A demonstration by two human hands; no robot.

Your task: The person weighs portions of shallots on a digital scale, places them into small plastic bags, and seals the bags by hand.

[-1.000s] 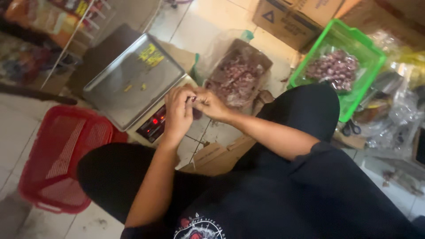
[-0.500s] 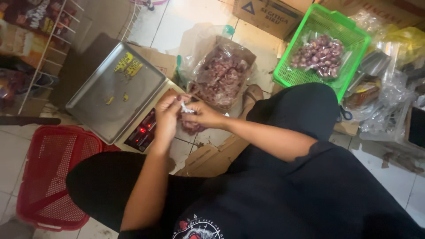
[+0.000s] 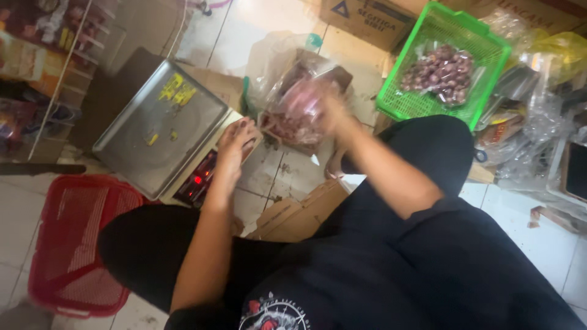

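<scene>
**Bagging shallots beside the scale: bag carried in right hand**

Carrying is done with the right hand [image 3: 333, 113], closed on a clear plastic bag of reddish shallots [image 3: 299, 104]; the hand and bag are motion-blurred, so the exact finger hold cannot be told. The bag is held up just left of that hand, above a box of loose shallots [image 3: 287, 125] on the floor.

The left hand [image 3: 235, 143] is laid with fingers loosely spread and slightly curled, empty, on the front edge of the digital scale [image 3: 162, 128]. Its steel pan lies just beyond and to the left of this hand and carries only a few small scraps.

Judged good practice for this step:
- Bag neck to be kept gathered tight so nothing spills over the box.
- Bag to be supported from below if heavy; thin film is likely to stretch.
- Left hand to be kept off the pan, or any reading will be skewed.
- Bag to be set down centred, not dropped.

Well to the right of the right hand, a green basket [image 3: 428, 104] holds another filled bag [image 3: 437, 73]. A red basket [image 3: 67, 244] sits below-left of the left hand.
</scene>
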